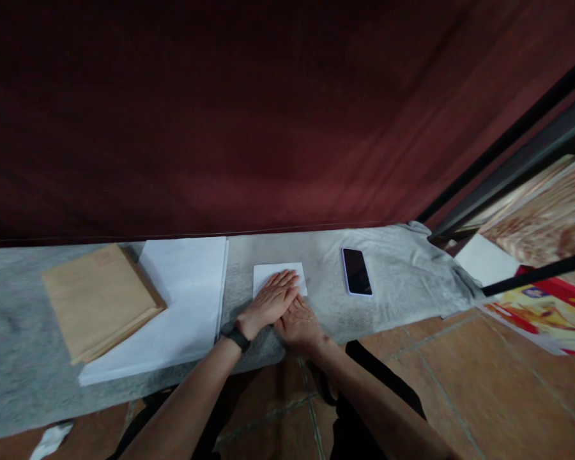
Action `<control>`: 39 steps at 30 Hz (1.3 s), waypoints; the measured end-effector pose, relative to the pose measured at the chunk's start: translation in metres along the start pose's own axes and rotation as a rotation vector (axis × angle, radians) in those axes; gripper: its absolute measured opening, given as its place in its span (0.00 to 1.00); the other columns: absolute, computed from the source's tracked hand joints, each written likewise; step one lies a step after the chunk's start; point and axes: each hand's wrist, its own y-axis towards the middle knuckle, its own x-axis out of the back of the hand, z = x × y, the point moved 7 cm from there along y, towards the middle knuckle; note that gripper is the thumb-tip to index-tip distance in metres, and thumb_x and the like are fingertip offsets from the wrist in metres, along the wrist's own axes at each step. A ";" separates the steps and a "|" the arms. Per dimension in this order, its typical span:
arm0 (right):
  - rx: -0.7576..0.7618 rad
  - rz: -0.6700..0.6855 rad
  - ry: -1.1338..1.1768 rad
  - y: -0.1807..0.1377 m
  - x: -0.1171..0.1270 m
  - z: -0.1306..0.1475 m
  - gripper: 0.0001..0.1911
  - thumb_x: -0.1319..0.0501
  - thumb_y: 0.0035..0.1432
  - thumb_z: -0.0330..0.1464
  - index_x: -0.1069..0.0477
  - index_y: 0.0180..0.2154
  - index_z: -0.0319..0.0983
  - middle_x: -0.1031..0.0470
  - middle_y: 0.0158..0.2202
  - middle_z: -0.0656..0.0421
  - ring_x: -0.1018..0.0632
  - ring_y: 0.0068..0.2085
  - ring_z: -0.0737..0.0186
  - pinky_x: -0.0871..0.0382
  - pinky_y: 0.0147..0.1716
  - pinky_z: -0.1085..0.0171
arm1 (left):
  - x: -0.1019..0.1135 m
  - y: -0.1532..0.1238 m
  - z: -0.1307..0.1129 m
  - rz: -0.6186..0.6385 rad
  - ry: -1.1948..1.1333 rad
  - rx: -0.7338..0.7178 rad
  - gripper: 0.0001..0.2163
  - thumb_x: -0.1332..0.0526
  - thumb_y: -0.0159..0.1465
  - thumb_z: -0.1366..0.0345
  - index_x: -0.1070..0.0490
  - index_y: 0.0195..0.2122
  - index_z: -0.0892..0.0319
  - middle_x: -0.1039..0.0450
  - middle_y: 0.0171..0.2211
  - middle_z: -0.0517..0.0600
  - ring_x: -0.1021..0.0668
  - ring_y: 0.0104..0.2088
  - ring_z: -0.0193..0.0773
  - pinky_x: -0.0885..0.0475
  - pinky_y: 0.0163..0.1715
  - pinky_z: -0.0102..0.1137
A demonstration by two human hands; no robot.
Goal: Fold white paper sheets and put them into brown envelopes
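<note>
- My left hand (269, 301) lies flat near the middle of the frame, fingers stretched out and close together, palm down on the small white paper (264, 273); it grips nothing.
- My right hand (301, 324) is just below and to the right, also flattened, its fingers pointing up and partly covered by my left; I can't quite make out its fingertips, but it seems spread on the paper's lower edge rather than clasping anything.
- That paper sits at the centre of the frame, on the grey cloth (402, 275), its top edge and corners showing past my fingers.
- Right of my hands, well apart from them, a phone (358, 272) lies with its dark screen up.
- Left of centre is a stack of large white sheets (196, 306), with brown envelopes (100, 297) resting partly on it.
- I wear a dark wristband (238, 337) on my left wrist.
</note>
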 end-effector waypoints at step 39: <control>-0.171 0.030 -0.071 0.012 0.030 -0.046 0.34 0.50 0.73 0.44 0.45 0.70 0.30 0.47 0.73 0.48 0.43 0.73 0.49 0.51 0.71 0.49 | 0.059 -0.036 0.080 -0.335 -0.161 0.574 0.24 0.45 0.68 0.60 0.32 0.63 0.64 0.27 0.59 0.64 0.25 0.60 0.52 0.31 0.59 0.44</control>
